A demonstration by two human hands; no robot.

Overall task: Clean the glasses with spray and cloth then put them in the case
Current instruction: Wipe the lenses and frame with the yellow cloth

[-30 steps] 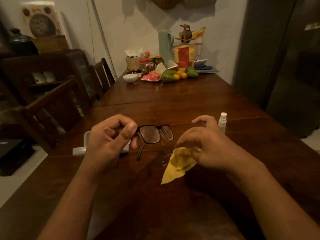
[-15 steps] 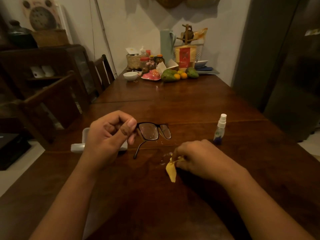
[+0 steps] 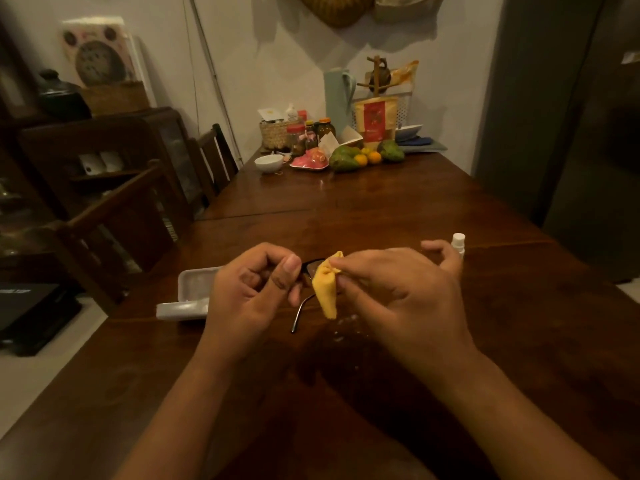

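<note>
Pinching the glasses (image 3: 303, 307) between thumb and curled fingers, the left hand (image 3: 249, 292) held them above the table (image 3: 346, 209), beside the open case (image 3: 194, 292). The right hand (image 3: 398, 299) pinched the yellow cloth (image 3: 325, 289) over a lens, and the spray bottle (image 3: 458, 242) stood behind it.

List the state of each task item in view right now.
glasses, held up by the left hand, one temple unfolded.
yellow cloth, bunched, pinched by the right hand at the lens.
case, open on the table.
spray bottle, upright, mostly hidden behind the right hand.
</note>
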